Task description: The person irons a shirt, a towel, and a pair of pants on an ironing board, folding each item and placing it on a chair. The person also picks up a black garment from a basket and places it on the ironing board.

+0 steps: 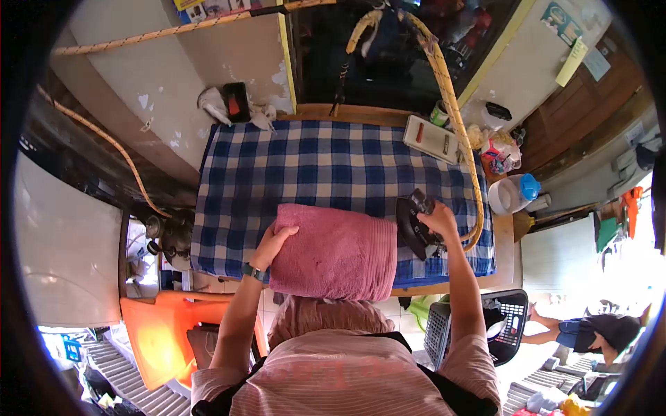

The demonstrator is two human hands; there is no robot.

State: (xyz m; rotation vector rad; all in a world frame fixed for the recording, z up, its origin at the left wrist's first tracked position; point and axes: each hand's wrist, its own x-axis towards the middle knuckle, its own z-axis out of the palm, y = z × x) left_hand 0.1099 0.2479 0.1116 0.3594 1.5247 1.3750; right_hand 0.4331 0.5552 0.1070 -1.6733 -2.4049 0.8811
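A pink towel (333,253), folded into a thick rectangle, lies at the front edge of a table covered with a blue and white checked cloth (298,159). My left hand (276,246) grips the towel's left side, thumb on top and the other fingers partly hidden at its edge. Just right of the towel is a dark iron (414,225), with my right hand (438,222) closed around its handle. A yellow wrapped hose or cord (447,90) hangs from above and curves down to the iron.
At the back right stand a white tray (430,139), a green can (438,113) and a blue-topped container (510,194). A dark basket (510,322) is below right, an orange chair (166,333) below left. Another person (590,333) is at the far right.
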